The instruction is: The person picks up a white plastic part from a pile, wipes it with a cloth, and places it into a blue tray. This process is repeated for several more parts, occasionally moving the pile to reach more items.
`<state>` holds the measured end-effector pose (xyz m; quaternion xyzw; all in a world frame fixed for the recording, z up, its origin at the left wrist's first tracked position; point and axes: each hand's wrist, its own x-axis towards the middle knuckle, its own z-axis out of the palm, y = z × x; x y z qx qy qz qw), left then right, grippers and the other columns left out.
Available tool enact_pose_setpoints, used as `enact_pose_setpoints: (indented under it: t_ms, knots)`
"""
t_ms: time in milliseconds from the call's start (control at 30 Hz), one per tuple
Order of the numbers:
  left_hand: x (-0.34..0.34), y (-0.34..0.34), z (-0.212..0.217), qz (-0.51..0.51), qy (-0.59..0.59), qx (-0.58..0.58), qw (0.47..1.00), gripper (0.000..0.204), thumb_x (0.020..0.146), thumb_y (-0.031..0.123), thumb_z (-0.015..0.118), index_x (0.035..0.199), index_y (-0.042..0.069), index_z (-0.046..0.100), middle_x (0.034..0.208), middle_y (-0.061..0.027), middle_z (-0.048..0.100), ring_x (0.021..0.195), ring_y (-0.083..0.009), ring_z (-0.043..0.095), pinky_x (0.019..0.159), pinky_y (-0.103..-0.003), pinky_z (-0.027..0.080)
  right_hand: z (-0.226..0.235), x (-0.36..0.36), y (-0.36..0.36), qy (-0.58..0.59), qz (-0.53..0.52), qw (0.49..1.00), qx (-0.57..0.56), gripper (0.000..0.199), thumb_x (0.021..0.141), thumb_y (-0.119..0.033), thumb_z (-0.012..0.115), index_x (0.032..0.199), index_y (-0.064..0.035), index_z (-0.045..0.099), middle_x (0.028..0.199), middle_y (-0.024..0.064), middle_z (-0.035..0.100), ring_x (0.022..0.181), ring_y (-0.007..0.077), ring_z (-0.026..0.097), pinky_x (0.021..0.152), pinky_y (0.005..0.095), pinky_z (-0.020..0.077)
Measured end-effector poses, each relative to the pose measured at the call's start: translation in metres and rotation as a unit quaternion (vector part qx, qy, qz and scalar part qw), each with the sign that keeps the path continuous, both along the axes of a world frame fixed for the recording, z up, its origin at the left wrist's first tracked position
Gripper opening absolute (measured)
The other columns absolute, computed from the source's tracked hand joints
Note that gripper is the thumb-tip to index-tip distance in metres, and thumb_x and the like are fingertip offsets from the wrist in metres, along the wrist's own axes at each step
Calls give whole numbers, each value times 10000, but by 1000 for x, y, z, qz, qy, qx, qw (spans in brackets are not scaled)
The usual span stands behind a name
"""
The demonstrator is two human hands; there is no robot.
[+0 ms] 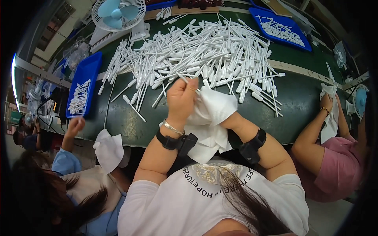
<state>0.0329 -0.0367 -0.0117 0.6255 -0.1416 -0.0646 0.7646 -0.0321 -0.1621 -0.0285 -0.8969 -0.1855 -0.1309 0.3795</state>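
My left hand is closed, pinching a thin white plastic stick between thumb and fingers at the near edge of the pile. Close beside it, my right hand is wrapped in a white cloth that it grips; its fingers are hidden under the folds. The cloth's lower part hangs toward my lap. Just beyond both hands spreads a large heap of white plastic sticks, each with a wider, rounded end. Whether part of the pinched stick lies inside the cloth, I cannot tell.
Blue trays with more white sticks stand at the left and far right of the green table. A fan stands at the back left. People holding white cloths sit on both sides of me.
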Motion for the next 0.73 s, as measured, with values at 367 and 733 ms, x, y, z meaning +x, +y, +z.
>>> enact_pose_setpoints:
  t_ms: [367, 733]
  knots:
    - [11, 12, -2, 52, -13, -141, 989, 150, 831, 169, 559, 777, 31, 536, 580, 24, 475, 452, -29, 393, 420, -180, 321, -10, 1, 1, 76, -50, 973, 213, 182, 785, -108, 513, 947, -31, 542, 854, 108, 553, 756, 205, 542, 668, 287, 426]
    - [-5, -3, -10, -108, -30, 12, 994, 132, 846, 180, 531, 838, 50, 545, 659, -1, 512, 523, -35, 441, 472, -181, 357, -20, -6, -9, 104, 9, 907, 409, 249, 838, -141, 490, 1066, -47, 529, 975, 64, 568, 870, 151, 538, 757, 282, 441]
